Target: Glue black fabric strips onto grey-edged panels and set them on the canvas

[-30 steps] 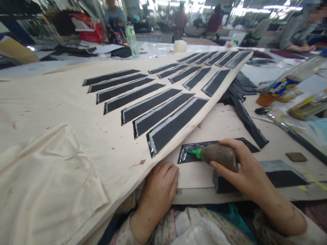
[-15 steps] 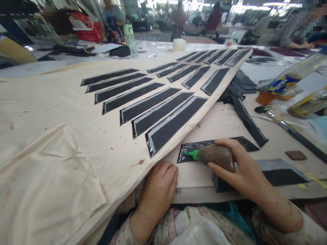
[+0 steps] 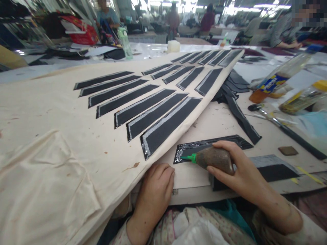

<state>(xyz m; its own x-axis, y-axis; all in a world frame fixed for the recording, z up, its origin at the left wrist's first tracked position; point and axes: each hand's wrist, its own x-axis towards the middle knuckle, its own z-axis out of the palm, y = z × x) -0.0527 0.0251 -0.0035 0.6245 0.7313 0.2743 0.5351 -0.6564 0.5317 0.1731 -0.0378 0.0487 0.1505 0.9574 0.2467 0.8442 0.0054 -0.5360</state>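
My right hand [image 3: 238,170] is closed round a brown squeeze bottle with a green nozzle [image 3: 211,158]. The nozzle tip touches the left end of a black strip [image 3: 219,142] lying on the table, which glistens with wet glue along its edges. My left hand [image 3: 157,183] rests curled at the table's front edge, fingers tucked against the hem of a cream cloth [image 3: 51,153]. On that cloth lie several black strips [image 3: 163,124] with whitish glued edges, laid side by side in rows.
A pile of loose black strips [image 3: 235,98] lies right of the cloth. Bottles [image 3: 276,81], a long dark tool [image 3: 281,124] and a small brown block [image 3: 287,150] sit at the right. A dark pad [image 3: 270,168] lies beside my right wrist. Other people work at far tables.
The bottle's nozzle has slid a little leftward along the strip toward its left end. My left hand has stayed in place.
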